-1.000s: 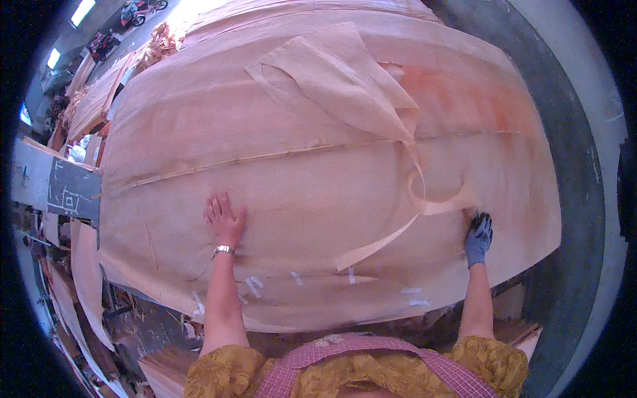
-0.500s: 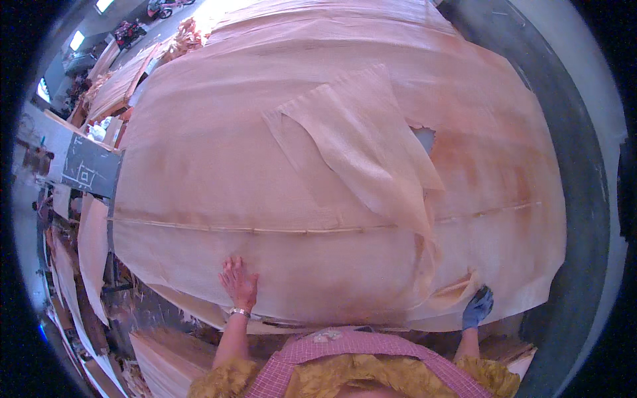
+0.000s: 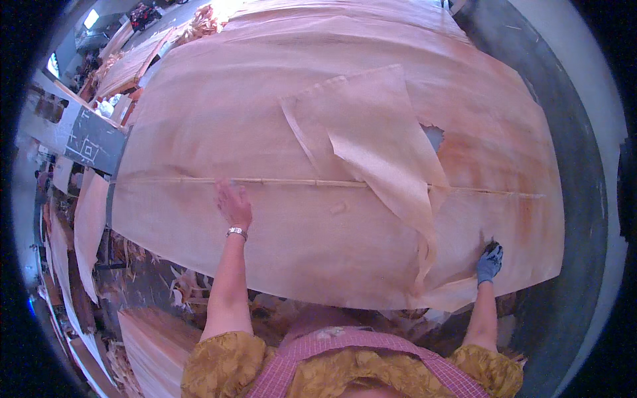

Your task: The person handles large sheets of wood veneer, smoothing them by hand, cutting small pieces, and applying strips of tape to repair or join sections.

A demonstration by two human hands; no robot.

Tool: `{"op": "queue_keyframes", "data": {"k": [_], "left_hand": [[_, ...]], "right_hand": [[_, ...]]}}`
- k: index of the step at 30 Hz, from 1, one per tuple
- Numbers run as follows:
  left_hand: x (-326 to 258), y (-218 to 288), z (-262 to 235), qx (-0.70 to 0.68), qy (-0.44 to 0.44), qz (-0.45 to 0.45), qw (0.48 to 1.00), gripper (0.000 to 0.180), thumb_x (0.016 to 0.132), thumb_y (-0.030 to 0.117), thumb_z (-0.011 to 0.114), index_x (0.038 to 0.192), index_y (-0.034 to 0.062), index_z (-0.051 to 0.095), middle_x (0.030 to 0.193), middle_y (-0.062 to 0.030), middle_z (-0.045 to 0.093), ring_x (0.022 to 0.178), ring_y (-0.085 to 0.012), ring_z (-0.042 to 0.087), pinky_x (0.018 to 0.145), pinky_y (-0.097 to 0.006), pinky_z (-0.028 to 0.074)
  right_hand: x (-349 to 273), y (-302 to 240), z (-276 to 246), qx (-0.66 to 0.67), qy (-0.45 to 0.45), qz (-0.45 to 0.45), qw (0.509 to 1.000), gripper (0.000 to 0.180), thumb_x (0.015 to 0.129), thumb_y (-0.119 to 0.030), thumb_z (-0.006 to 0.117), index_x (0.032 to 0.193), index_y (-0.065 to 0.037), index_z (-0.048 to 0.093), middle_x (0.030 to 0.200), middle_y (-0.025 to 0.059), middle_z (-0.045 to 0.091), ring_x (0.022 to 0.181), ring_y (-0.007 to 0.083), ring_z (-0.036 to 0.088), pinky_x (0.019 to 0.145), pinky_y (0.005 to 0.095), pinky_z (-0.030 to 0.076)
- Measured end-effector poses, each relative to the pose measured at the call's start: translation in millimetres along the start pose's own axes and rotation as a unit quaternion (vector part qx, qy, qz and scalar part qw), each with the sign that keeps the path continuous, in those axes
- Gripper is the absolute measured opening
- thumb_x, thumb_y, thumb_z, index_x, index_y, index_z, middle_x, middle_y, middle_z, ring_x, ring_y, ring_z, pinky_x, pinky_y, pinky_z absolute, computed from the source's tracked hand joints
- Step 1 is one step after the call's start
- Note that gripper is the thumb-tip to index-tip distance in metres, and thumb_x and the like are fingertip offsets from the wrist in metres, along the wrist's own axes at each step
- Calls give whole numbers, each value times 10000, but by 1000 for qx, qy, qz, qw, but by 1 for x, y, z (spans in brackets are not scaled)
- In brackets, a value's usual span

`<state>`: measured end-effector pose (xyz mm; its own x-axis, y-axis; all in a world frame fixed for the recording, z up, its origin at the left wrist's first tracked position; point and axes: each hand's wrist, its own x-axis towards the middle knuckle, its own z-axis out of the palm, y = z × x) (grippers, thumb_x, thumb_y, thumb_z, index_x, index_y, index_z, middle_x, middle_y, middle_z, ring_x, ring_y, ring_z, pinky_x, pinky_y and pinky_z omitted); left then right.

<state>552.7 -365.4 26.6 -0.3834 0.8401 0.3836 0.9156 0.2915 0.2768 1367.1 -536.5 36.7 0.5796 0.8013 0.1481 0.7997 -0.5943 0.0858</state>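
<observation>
A wide, pinkish-tan sheet of wood veneer point(image 3: 312, 245) spreads in front of me. Across it from left to right lies a thin pale stick with knots like bamboo point(image 3: 292, 181). My left hand point(image 3: 233, 202), bare with a metal watch at the wrist, reaches the veneer just on the near side of the stick; its spread fingers are slightly blurred. Over at the right, my right hand point(image 3: 490, 262) wears a grey-blue glove with dark fingertips and rests on the sheet near its front edge. A loose veneer piece point(image 3: 378, 149) lies folded across the middle, over part of the stick.
A ragged hole point(image 3: 433, 136) shows in the veneer at right of centre. Dark flooring point(image 3: 564, 132) curves along the right. Veneer scraps point(image 3: 186, 285) litter the floor at near left, by a leaning sheet point(image 3: 89, 232). A chalk-marked grey board point(image 3: 89, 142) stands at left.
Both hands have moved forward, away from me. The stick lies farther off, and the sheet's front edge has shifted away too. The small fold by my right hand looks flatter.
</observation>
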Motion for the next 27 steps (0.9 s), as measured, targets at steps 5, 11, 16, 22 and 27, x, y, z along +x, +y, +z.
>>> {"op": "queue_keyframes", "data": {"k": [5,11,16,22,27], "left_hand": [[-19,-37,-6,131,-83,-215,964,852,939,651,385,1535,55,262,1617,-157,189,1506,-303,132,1180,-566,87],[-31,-22,-48,122,-153,-185,963,886,930,684,365,1538,49,253,1610,-167,204,1506,-315,120,1186,-553,81],[-55,-43,-74,141,-159,-166,963,893,922,693,393,1533,55,264,1601,-157,234,1502,-304,142,1179,-568,115],[-125,-11,-111,143,-182,-174,957,866,925,653,446,1536,76,238,1599,-159,225,1484,-313,205,1137,-647,156],[-147,-52,-124,125,-198,-139,962,854,908,610,523,1528,86,259,1587,-149,250,1458,-322,260,1147,-631,144]], "right_hand": [[18,-10,-4,103,-2,-80,991,414,998,-206,442,1353,-3,507,1403,205,512,1318,368,459,1099,424,383],[-8,-2,-12,76,12,-48,996,463,1014,-283,430,1393,-21,483,1452,203,468,1353,371,421,1131,433,334],[-33,22,-35,89,-35,-53,994,492,1014,-276,428,1436,-22,441,1493,211,416,1392,375,371,1162,437,286],[-64,99,-47,60,-25,-67,996,454,1023,-212,402,1432,-19,439,1485,228,416,1384,370,383,1138,435,336],[-45,46,-71,179,-11,-67,982,373,971,-145,537,1317,-6,538,1337,203,549,1226,358,525,1070,426,411]]}}
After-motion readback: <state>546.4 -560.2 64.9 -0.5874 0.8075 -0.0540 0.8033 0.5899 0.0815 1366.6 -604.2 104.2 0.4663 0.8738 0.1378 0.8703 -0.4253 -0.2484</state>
